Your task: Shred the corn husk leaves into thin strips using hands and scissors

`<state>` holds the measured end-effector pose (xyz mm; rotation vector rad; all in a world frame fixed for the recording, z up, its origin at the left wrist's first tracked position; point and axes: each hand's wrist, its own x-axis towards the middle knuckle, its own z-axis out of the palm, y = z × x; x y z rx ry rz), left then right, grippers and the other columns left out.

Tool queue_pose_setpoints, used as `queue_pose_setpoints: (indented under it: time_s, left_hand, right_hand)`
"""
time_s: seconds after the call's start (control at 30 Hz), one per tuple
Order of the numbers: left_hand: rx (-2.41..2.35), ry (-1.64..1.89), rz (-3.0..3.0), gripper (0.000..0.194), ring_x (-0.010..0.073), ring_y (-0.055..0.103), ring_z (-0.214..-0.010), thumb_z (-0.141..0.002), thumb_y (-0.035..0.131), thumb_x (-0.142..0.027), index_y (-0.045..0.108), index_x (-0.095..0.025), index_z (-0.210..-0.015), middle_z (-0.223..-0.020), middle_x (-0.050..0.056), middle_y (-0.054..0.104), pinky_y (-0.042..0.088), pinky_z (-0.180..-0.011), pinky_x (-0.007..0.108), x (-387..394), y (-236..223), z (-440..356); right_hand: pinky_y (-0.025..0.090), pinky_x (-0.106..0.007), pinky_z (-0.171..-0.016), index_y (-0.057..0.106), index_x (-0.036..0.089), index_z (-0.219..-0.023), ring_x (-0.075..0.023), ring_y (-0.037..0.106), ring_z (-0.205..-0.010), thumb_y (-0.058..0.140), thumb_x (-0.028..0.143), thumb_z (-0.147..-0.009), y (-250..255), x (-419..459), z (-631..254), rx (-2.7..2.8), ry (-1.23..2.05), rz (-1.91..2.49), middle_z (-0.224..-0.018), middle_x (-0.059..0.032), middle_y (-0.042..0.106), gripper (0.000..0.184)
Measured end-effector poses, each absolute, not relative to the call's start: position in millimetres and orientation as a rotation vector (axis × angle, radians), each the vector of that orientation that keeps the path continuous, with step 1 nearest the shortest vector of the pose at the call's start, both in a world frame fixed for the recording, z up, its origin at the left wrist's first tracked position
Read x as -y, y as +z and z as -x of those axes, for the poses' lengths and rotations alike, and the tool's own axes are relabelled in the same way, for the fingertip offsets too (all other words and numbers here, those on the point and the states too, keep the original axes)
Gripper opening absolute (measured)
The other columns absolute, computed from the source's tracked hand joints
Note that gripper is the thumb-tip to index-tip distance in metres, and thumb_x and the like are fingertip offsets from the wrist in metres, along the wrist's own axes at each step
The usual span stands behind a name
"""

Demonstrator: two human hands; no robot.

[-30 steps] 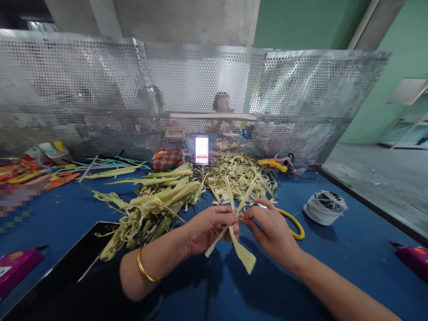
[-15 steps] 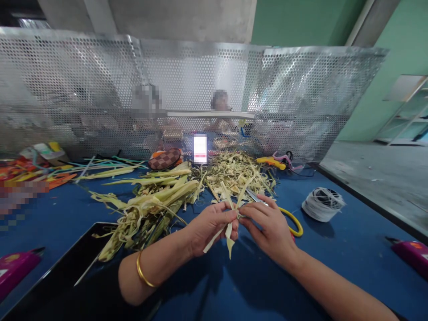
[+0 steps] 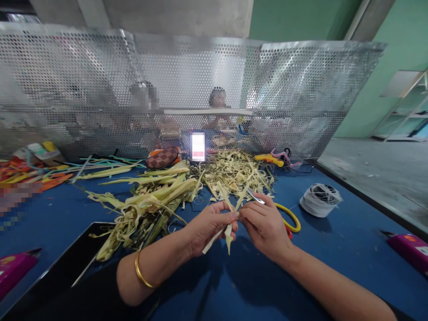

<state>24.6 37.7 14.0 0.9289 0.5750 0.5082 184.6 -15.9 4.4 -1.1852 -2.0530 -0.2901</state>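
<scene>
My left hand [image 3: 212, 227] pinches a small crossed bundle of pale corn husk strips [image 3: 228, 240] between thumb and fingers. Two strip ends point up and away; two more hang below the fingers. Close against it, at the crossing, my right hand [image 3: 267, 227] is closed with its fingertips pressed together. Whatever those fingertips grip is hidden. Behind the right hand lies a pair of scissors with a yellow handle [image 3: 294, 219]; the hand covers their middle. A heap of shredded husk [image 3: 234, 171] rises just beyond both hands.
Whole corn husks [image 3: 150, 205] are piled left of the hands, over a black tray [image 3: 72, 254]. A spool of white string [image 3: 320, 200] stands at right. Purple tools [image 3: 409, 249] lie at both edges. A perforated metal screen [image 3: 200, 67] closes the back, with people behind it.
My right hand's fingers have curled in more tightly beside the left thumb. The left hand keeps its pinch on the husk strips. The whole view has shifted slightly.
</scene>
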Motion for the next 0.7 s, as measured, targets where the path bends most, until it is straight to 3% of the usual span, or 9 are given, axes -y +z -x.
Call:
queue_pose_setpoints:
  time_s: [0.13, 0.27, 0.4, 0.53, 0.7]
  left_hand:
    - [-0.592, 0.556, -0.944, 0.026, 0.0070, 0.053, -0.046, -0.069, 0.074, -0.029, 0.059, -0.016, -0.086, -0.060, -0.003, 0.061, 0.044, -0.051, 0.019, -39, 15, -24]
    - [-0.626, 0.579, -0.949, 0.026, 0.0096, 0.060, -0.049, -0.080, 0.061, -0.035, 0.063, -0.014, -0.095, -0.073, 0.004, 0.069, 0.047, -0.053, 0.021, -39, 20, -23]
    - [-0.667, 0.610, -0.987, 0.028, 0.0119, 0.064, -0.055, -0.080, 0.061, -0.035, 0.065, -0.013, -0.096, -0.080, 0.008, 0.071, 0.050, -0.061, 0.023, -37, 25, -23]
    - [-0.736, 0.704, -1.071, 0.029, 0.0108, 0.062, -0.051, -0.069, 0.072, -0.028, 0.066, -0.013, -0.093, -0.075, 0.005, 0.070, 0.048, -0.057, 0.022, -36, 25, -23]
    - [-0.822, 0.792, -1.134, 0.021, 0.0114, 0.060, -0.046, -0.067, 0.072, -0.025, 0.066, -0.010, -0.081, -0.064, 0.003, 0.067, 0.044, -0.049, 0.021, -37, 21, -26]
  right_hand:
    - [0.033, -0.044, -0.099, 0.060, 0.023, -0.093, -0.0180, 0.064, -0.083, 0.049, 0.021, -0.090, 1, 10, -193, 2.007, -0.161, 1.226, -0.087, -0.0029, 0.071, 0.012]
    - [0.039, -0.042, -0.094, 0.061, 0.025, -0.104, -0.0216, 0.063, -0.096, 0.049, 0.027, -0.090, 4, 6, -204, 1.871, 0.042, 1.239, -0.101, -0.0053, 0.070, 0.018]
    - [0.046, -0.032, -0.074, 0.064, 0.021, -0.084, -0.0204, 0.063, -0.081, 0.047, 0.034, -0.089, 12, 8, -206, 1.666, 0.222, 1.369, -0.084, -0.0044, 0.070, 0.022]
    - [0.040, -0.024, -0.054, 0.058, 0.019, -0.065, -0.0141, 0.054, -0.057, 0.047, 0.040, -0.088, 19, 14, -201, 1.805, 0.442, 1.434, -0.060, 0.0009, 0.059, 0.032]
    - [0.035, -0.023, -0.051, 0.048, 0.019, -0.059, -0.0115, 0.048, -0.053, 0.046, 0.032, -0.087, 20, 18, -191, 1.999, 0.429, 1.383, -0.054, 0.0031, 0.053, 0.031]
